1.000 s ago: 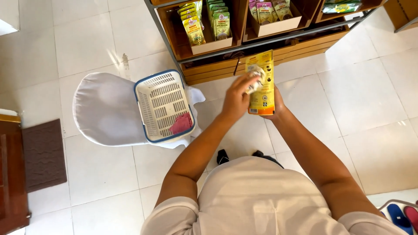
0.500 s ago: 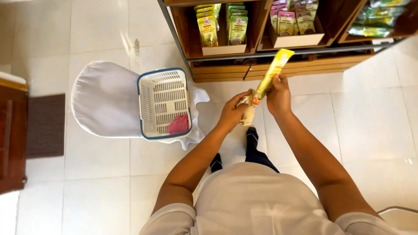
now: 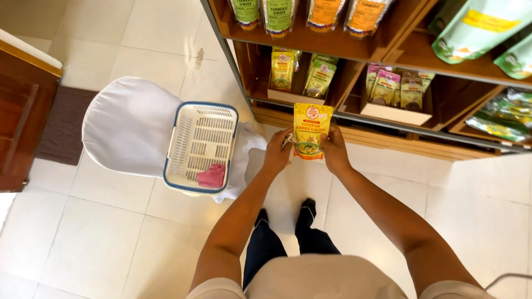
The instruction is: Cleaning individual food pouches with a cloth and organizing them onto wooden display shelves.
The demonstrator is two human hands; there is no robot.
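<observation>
Yellow pouch [image 3: 311, 132] upright between both grips — left hand [image 3: 277, 152], right hand [image 3: 334, 152].

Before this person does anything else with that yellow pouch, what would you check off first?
1. Left hand on the yellow pouch: ok, it grips the left edge.
2. Right hand on the pouch: ok, it holds the right edge.
3. Pouch upright, front facing up: ok.
4. White basket on the covered chair has room: ok, only a pink cloth lies in it.
5. Pouch sealed: cannot tell.
</observation>
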